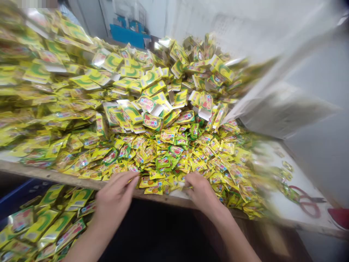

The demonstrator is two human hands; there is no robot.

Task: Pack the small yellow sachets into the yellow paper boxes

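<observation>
Close to the table's front edge, my left hand [116, 191] has its thumb and fingers pinched together. A thin yellowish edge shows at its fingertips, too small to name. My right hand [201, 192] is curled closed a little way to the right, its fingertips turned down at the edge; whatever they hold is hidden. Between and beyond both hands lies a heap of small yellow and green candy packets [163, 163]. Behind these packets rises a large pile of yellow printed cartons [152, 122], several with white flaps open.
Red-handled scissors [309, 205] lie on the white tabletop [289, 203] at right, near loose packets. A blue crate [16, 198] of filled-looking cartons stands below the table at left. Whitish sheeting [272, 83] hangs at right, and a blue machine [128, 34] stands behind.
</observation>
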